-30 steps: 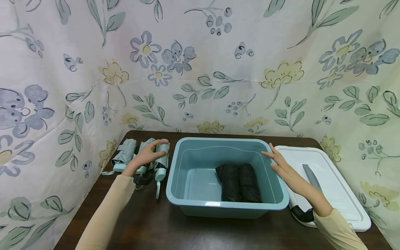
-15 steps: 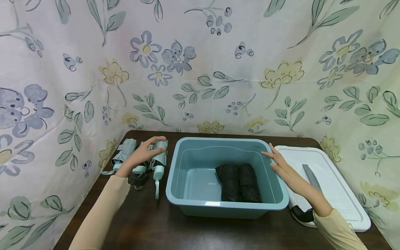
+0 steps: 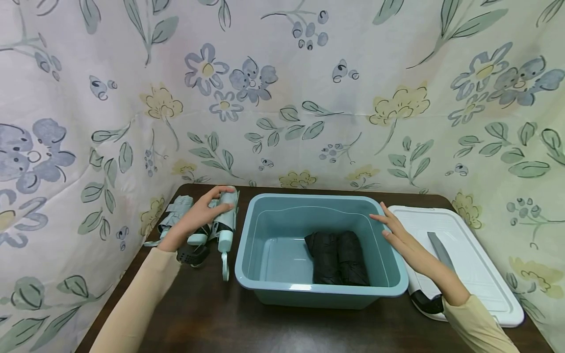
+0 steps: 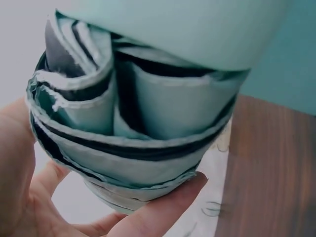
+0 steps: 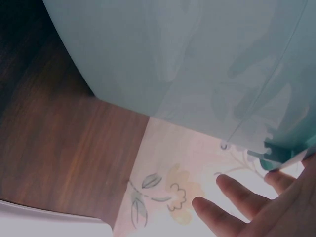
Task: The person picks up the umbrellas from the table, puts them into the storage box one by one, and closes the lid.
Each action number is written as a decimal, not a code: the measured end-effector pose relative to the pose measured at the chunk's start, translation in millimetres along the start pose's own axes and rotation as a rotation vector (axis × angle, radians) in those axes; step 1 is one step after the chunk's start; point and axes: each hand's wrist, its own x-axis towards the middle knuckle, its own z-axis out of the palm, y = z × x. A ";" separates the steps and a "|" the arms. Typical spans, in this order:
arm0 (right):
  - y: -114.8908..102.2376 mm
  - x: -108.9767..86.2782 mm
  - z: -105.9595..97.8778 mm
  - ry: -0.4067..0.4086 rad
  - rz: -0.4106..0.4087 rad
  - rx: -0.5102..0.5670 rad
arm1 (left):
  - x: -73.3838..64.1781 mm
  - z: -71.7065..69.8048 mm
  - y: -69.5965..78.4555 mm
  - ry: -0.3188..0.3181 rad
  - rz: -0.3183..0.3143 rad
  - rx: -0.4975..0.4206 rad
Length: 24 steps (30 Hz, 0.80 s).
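Observation:
My left hand [image 3: 200, 215] grips a folded mint-green umbrella [image 3: 225, 235], its handle and strap pointing toward me. In the left wrist view its gathered folds [image 4: 163, 108] fill the middle, with thumb and fingers [image 4: 160, 212] curled round them. Just left of it lie more folded mint umbrellas [image 3: 178, 211], partly hidden by that hand. On the right rim of a blue-green plastic bin [image 3: 326, 300] my right hand [image 3: 403, 242] rests, its fingers extended. Two black rolled bundles [image 3: 325, 257], which look like folded umbrellas, lie side by side in the bin's right half.
A white lid [image 3: 481, 274] lies flat right of the bin, partly under my right forearm. A narrow grey strip [image 3: 440, 250] is on it. Behind the dark wooden table [image 3: 247, 328] hangs a floral cloth [image 3: 282, 162].
My left hand has shifted slightly left and back, closing round the mint umbrella, whose far end has risen a little. The right hand and the bin have stayed in place.

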 end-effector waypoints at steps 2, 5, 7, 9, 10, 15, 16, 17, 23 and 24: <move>-0.2 -0.2 -0.1 0.001 0.001 -0.003 | -0.4 -1.3 6.1 -0.004 -0.006 -0.010; -0.2 0.2 -0.1 0.001 0.002 -0.006 | -1.1 -3.3 14.6 -0.002 -0.009 -0.014; -0.1 0.7 -0.3 0.001 0.003 -0.005 | 1.0 -3.8 14.0 0.013 0.003 -0.018; 0.2 1.3 -0.2 0.000 0.001 -0.005 | 1.3 -3.7 14.7 0.025 0.013 -0.025; 0.3 1.4 -0.3 -0.001 0.001 -0.004 | 1.7 -3.5 14.9 0.030 0.011 -0.033; -0.4 0.7 -0.2 0.001 0.007 -0.008 | -0.8 -0.1 22.6 0.026 0.009 -0.073; -0.5 0.4 -0.1 0.001 0.007 -0.009 | -1.7 1.1 25.1 0.025 0.009 -0.080; -0.8 0.3 0.0 0.001 0.008 -0.009 | -2.6 2.4 27.8 0.025 0.013 -0.089; -1.0 0.1 0.5 -0.001 0.011 -0.010 | -4.1 13.6 44.0 0.030 0.041 -0.187; -1.2 0.1 0.5 -0.001 0.012 -0.011 | -3.5 15.5 46.2 0.027 0.045 -0.210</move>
